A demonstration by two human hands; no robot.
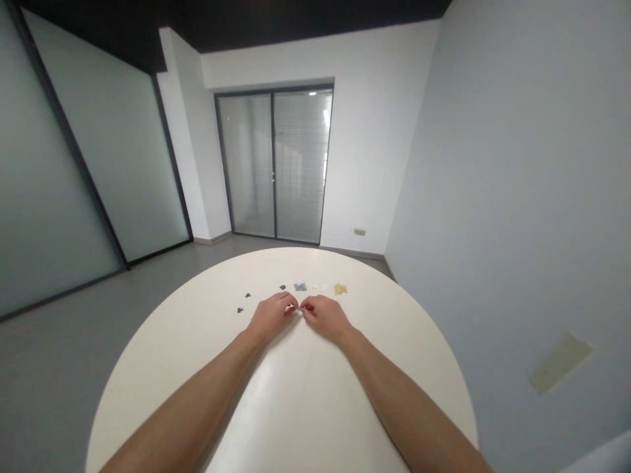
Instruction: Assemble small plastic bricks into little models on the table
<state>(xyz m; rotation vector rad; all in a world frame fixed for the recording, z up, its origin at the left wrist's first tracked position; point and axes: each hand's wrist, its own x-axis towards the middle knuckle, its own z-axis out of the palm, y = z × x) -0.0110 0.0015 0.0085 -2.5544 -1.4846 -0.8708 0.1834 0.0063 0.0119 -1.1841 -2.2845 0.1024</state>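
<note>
Near the middle of the round white table [305, 394], my left hand [272, 314] and my right hand [326, 315] meet almost fingertip to fingertip. Both are closed in a pinch. Between them is something tiny, mostly hidden by the fingers and too small to name. Just beyond the hands lie a small dark piece [282, 287], a group of grey-blue pieces [300, 287], some white pieces [319, 288] and a group of yellowish pieces [340, 289]. Left of my left hand are two more dark pieces, one farther off [248, 295] and one nearer [240, 310].
The table's curved edge runs around both forearms. A pale wall [517, 164] stands close on the right. Behind the table are a glazed double door [273, 164] with blinds and, to the left, frosted glass panels [98, 144]. Grey floor [162, 279] shows beside the table.
</note>
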